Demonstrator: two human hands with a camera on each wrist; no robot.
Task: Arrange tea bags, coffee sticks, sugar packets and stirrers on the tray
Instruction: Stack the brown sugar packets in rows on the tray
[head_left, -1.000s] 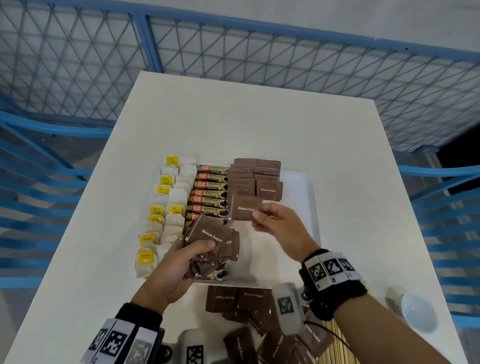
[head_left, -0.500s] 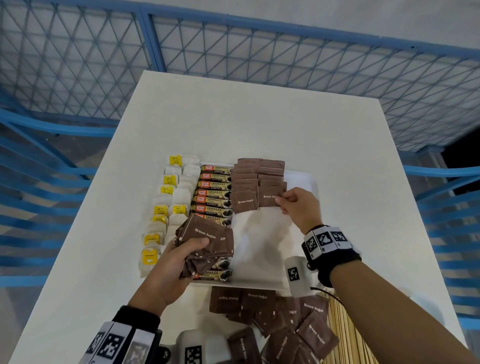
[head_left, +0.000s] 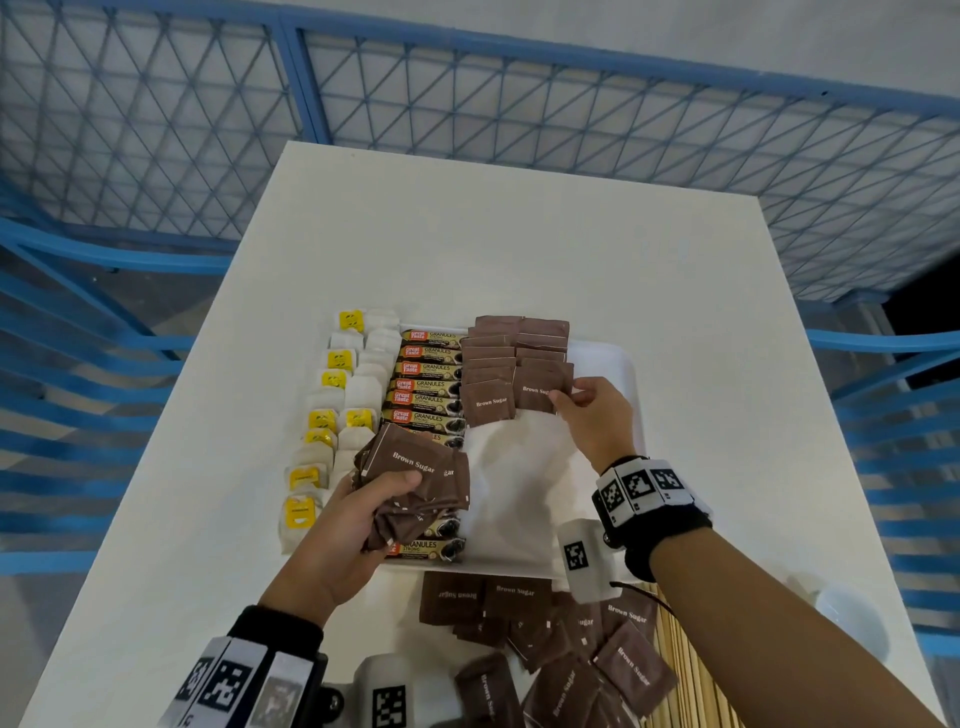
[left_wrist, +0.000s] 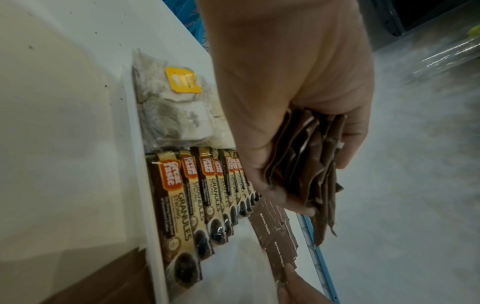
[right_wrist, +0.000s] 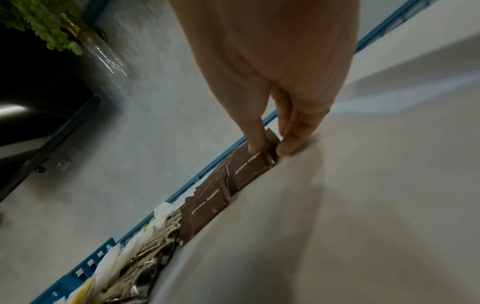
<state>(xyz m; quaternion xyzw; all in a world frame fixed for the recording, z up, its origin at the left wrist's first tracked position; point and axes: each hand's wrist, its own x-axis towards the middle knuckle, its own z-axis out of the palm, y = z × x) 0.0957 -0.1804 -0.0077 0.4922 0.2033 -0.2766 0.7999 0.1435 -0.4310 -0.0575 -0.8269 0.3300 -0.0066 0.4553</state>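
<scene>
A white tray (head_left: 613, 364) lies mid-table. On it run columns of tea bags (head_left: 343, 395) with yellow tags, coffee sticks (head_left: 428, 384) and brown sugar packets (head_left: 498, 353). My left hand (head_left: 358, 514) grips a bundle of brown sugar packets (head_left: 415, 483) over the tray's near left part; the left wrist view shows the bundle (left_wrist: 311, 168) fanned in my fingers. My right hand (head_left: 587, 410) pinches one sugar packet (head_left: 540, 387) at the near end of the right sugar column; in the right wrist view my thumb and fingers hold its edge (right_wrist: 257, 164).
Loose brown sugar packets (head_left: 545, 639) lie scattered on the table in front of the tray. Wooden stirrers (head_left: 680, 696) lie beside them at the near right. A white cup (head_left: 852, 618) stands at the near right edge. Blue mesh railing (head_left: 519, 104) surrounds the table.
My right hand carried one sugar packet from the bundle forward and right, setting it at the near end of the right sugar column. The left hand stayed nearly still with its bundle.
</scene>
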